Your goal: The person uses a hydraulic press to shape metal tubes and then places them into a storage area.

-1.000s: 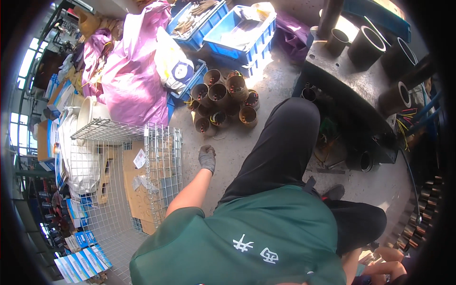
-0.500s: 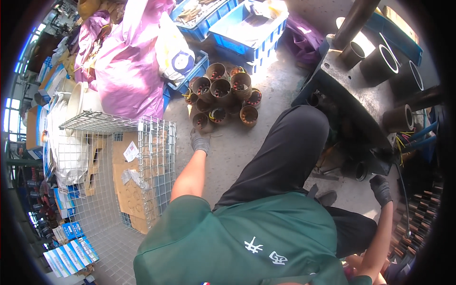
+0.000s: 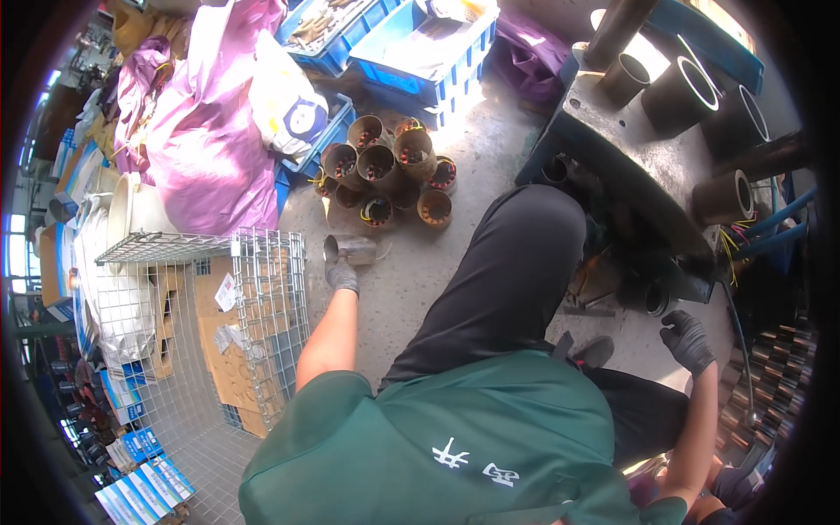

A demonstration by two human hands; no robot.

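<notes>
In a grey glove, my left hand (image 3: 343,278) grips a metal cylinder (image 3: 357,250) that is tipped on its side over the floor, its open end facing left. Just beyond it stands a stacked cluster of similar brown cylinders (image 3: 376,164) with reddish and yellow wire parts inside. My right hand (image 3: 689,342), also gloved, is out to the right beside my leg, fingers loosely apart and nothing in them. Near that hand a dark tube (image 3: 656,299) lies under the metal table.
A wire mesh cage (image 3: 271,289) holding cardboard stands at left. Behind are a purple sack (image 3: 210,140) and blue crates (image 3: 429,74). At right, a heavy metal table (image 3: 604,109) carries several thick tubes. Many small cylinders (image 3: 774,385) lie in rows at far right.
My left hand has pulled one cylinder from the front of the cluster toward me and tipped it sideways. My right hand's fingers have spread from a more closed shape.
</notes>
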